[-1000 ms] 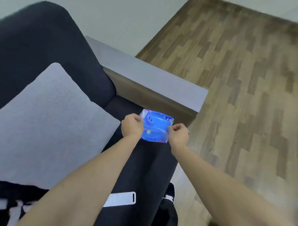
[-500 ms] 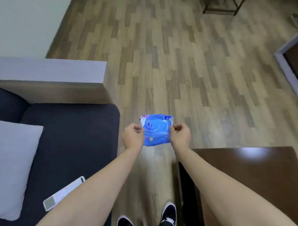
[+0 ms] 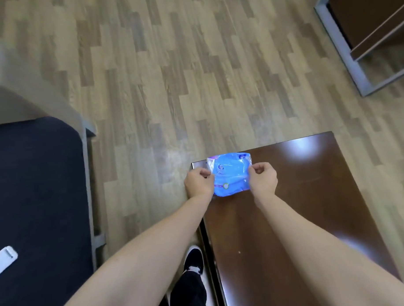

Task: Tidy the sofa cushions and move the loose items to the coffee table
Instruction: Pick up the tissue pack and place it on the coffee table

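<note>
Nothing legible for you here; the blue packet (image 3: 229, 176) you hold at its side edges carries a small round white-and-dark logo near its upper left, another mark at the upper right corner, a pale round seal lower down; all too blurred to read; the white remote (image 3: 4, 259) on the sofa shows no readable marking.

The glossy dark brown wooden worktop (image 3: 290, 218) lies bare beyond and right of the blue plastic packet (image 3: 230, 176) pinched over its near-left corner, with open wood-plank floor (image 3: 170, 73) between it and the dark navy sofa seat (image 3: 37, 193).
</note>
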Demonstrator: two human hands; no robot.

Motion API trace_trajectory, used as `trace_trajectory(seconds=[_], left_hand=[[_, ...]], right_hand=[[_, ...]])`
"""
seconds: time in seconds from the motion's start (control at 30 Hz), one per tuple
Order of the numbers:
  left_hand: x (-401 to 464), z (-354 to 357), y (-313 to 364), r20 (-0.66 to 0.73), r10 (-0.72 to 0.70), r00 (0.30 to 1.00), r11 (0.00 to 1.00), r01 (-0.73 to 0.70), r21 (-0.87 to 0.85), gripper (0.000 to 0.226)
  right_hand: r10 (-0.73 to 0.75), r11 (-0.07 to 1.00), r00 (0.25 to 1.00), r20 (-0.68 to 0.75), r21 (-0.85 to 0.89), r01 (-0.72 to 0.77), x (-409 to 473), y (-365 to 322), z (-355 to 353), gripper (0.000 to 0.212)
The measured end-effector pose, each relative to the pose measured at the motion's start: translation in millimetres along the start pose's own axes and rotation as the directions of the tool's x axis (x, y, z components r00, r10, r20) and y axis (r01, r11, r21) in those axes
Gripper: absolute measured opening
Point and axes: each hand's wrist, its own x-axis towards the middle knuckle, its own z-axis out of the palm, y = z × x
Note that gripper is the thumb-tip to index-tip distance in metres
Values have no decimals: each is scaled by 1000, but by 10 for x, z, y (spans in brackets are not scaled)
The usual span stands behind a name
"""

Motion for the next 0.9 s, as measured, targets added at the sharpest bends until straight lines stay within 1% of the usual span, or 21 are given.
trace_trajectory(seconds=[0.17, 0.27, 0.4, 0.5, 0.6, 0.67, 0.73, 0.83, 0.9], left_hand=[[70, 401, -76, -7, -51, 999, 999, 51, -2, 4], [124, 526, -162, -1, -49, 999, 999, 49, 21, 5], [167, 585, -241, 19, -55, 998, 998, 55, -8, 5], [184, 553, -247, 37, -41, 998, 999, 42, -26, 5], [168, 447, -214, 21, -69, 997, 993, 71, -91, 3], [156, 308, -173, -8, -99, 995, 986, 97, -136, 3], [141, 167, -129, 7, -116, 993, 973, 115, -198, 3], [151, -133, -51, 41, -101, 994, 947, 109, -303, 7], [185, -441, -4, 16, -94, 995, 924, 93, -371, 10]], right_hand=[[44, 999, 998, 35, -7, -44, 320, 194, -14, 7], [104, 994, 993, 58, 38, -106, 426, 260, 23, 15], [137, 988, 986, 99, 55, -142, 480, 301, 61, 24], [144, 989, 988, 54, 34, -146, 495, 311, 39, 26], [90, 995, 995, -37, -45, -92, 445, 264, -13, 25], [44, 997, 998, -44, -68, -47, 355, 170, -4, 22], [7, 998, 1000, -29, -63, -8, 246, 38, 35, 19], [-102, 993, 994, 30, -53, 103, 4, -223, 198, 16], [-174, 984, 981, 90, -19, 176, -248, -440, 374, 12]])
